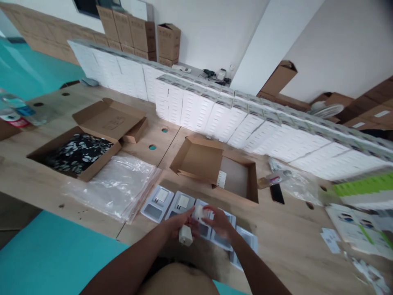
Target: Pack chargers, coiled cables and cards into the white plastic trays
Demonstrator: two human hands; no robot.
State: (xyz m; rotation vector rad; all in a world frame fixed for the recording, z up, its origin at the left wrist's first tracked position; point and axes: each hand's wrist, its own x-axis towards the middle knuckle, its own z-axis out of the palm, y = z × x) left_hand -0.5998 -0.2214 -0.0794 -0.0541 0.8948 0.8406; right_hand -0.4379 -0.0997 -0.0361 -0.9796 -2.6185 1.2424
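My left hand (pixel 181 223) is closed around a white plug adapter (pixel 185 236), whose blocky end points down toward me. My right hand (pixel 218 222) pinches a small white piece (pixel 199 213) beside the left fingers; it is blurred and partly covered. Both hands are held over a row of pale grey plastic trays. The leftmost tray (pixel 150 210) and the tray beside it (pixel 173 211) each carry a white adapter with two dark prongs in the upper compartment. Farther right, a tray (pixel 253 241) lies partly under my right forearm.
An open carton (pixel 252 180) with a white slotted piece (pixel 221 179) stands behind the trays. Clear plastic bags (pixel 123 184) lie left, beside a carton (pixel 98 164) of small black-and-silver pieces. Stacked white boxes (pixel 196 110) wall the back. A phone (pixel 277 194) and bottle (pixel 278 177) lie right.
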